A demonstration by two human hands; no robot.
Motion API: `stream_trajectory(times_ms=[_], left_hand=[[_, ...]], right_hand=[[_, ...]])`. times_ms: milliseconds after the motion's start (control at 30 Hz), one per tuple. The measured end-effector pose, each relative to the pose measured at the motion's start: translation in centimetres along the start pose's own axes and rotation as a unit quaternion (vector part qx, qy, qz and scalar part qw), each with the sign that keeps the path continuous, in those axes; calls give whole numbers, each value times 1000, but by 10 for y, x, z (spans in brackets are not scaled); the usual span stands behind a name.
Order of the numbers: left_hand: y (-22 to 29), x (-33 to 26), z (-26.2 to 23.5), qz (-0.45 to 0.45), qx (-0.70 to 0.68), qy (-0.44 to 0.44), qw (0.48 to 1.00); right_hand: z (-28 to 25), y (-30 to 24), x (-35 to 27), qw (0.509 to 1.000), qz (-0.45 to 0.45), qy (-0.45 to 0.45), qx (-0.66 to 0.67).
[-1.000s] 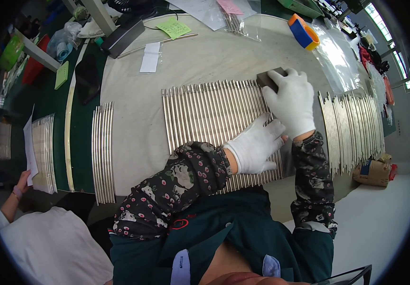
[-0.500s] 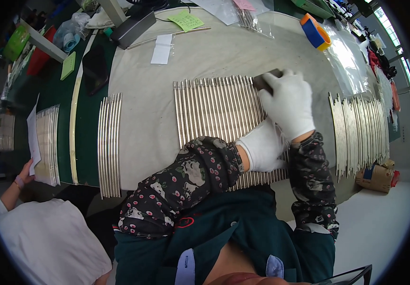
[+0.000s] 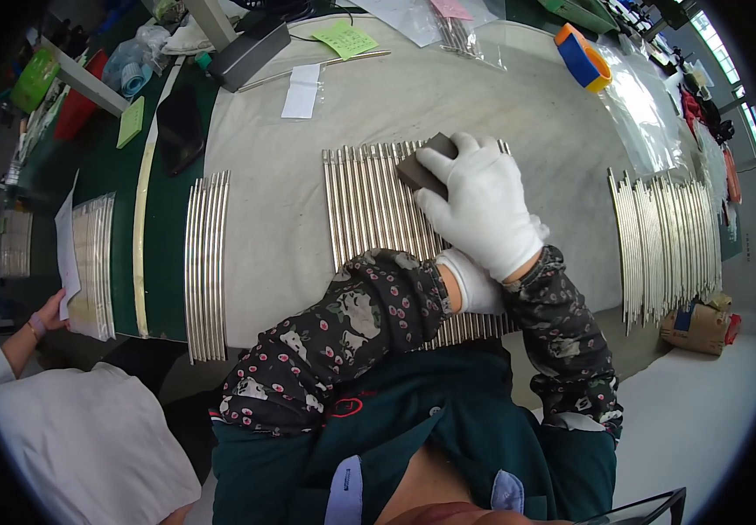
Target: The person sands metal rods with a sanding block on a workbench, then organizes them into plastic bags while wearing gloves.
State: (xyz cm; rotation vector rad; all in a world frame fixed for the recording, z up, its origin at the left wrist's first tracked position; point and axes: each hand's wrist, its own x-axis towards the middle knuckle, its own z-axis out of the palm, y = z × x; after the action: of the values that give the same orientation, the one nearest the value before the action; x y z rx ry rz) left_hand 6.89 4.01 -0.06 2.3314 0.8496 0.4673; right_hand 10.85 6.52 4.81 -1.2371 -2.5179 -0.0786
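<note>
A row of shiny metal rods (image 3: 365, 206) lies side by side on the pale cloth in front of me. My right hand (image 3: 486, 208), in a white glove, is closed on a dark grey-brown block, which looks like a sanding block (image 3: 423, 168), and rests it on the far ends of the rods. My left hand (image 3: 472, 287), also gloved in white, lies over the nearer part of the row. The right hand and wrist cross above it and hide its fingers.
Further rods lie in a bundle at the left (image 3: 207, 262) and a larger bundle at the right (image 3: 665, 245). A blue-and-orange tape roll (image 3: 583, 58) is at the far right. A co-worker's hand (image 3: 52, 311) holds paper beside bagged rods (image 3: 93, 262) at the left.
My right hand has slid the block leftward across the rods' far ends, from the right part of the row to its middle. It now covers more of my left hand.
</note>
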Motion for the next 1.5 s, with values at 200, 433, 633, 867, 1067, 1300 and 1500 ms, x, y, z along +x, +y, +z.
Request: stream_trajectory(times_ms=[200, 433, 633, 867, 1067, 1300, 1500], left_hand=[[1, -7, 0, 114, 232, 40, 965], [0, -61, -35, 101, 154, 33, 982], [-30, -115, -42, -6, 195, 52, 979], [-27, -113, -43, -22, 189, 49, 980], [-22, -113, -47, -25, 202, 52, 978], [-20, -108, -48, -30, 203, 54, 977], [-21, -106, -47, -17, 212, 66, 975]], right_hand=[[-23, 72, -22, 986, 132, 70, -81], [-27, 95, -50, 973, 206, 106, -14], [-26, 84, -50, 978, 200, 60, -6], [-19, 75, -42, 981, 182, 67, -9], [-6, 40, -23, 986, 113, 113, -35], [-18, 30, -5, 984, 140, -5, -109], [-10, 31, -6, 994, 79, 14, -75]])
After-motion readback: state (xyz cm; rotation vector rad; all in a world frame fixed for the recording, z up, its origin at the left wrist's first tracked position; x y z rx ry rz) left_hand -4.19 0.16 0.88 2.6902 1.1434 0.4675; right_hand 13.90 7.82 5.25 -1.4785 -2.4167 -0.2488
